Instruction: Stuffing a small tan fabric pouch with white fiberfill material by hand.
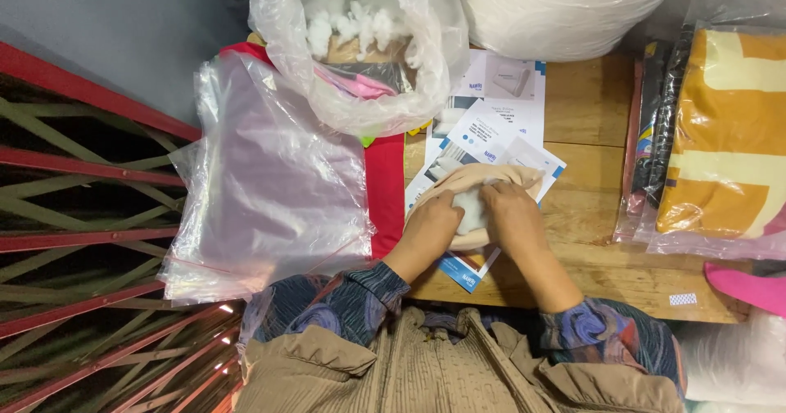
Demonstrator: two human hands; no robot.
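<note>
We see the wooden worktop [589,126] running across the frame, red metal grating [82,241] off its left edge. Big white stuffed sack [557,8] at the top, cut off by the frame edge. Stack of clear flat plastic bags [270,184] overhangs the worktop's left end, over a red sheet [385,192]. Orange-and-cream patterned fabric in a clear wrapper [720,135] at right, partly out of frame; dark folded items beside it are hard to make out. Open plastic bag of white fibre filling [352,28] sits top centre, well apart from the hands. Printed paper leaflets [491,126] are fanned under the work area. A pink object [749,286] at the right edge is cut off, so we can't tell its kind.

The beige fabric cover [471,180] lies on the leaflets, centre of the worktop. Long axis runs lower left to upper right, the far end pointing up-right toward the leaflets. Its near part is hidden under the hands.

Left hand [430,221] is clamped on the cover's left edge. Right hand [512,212] grips the right edge, fingers curled in. White filling [471,208] shows between them at the cover's opening; we can't tell how much is inside. Both fingertips are buried in fabric.
</note>
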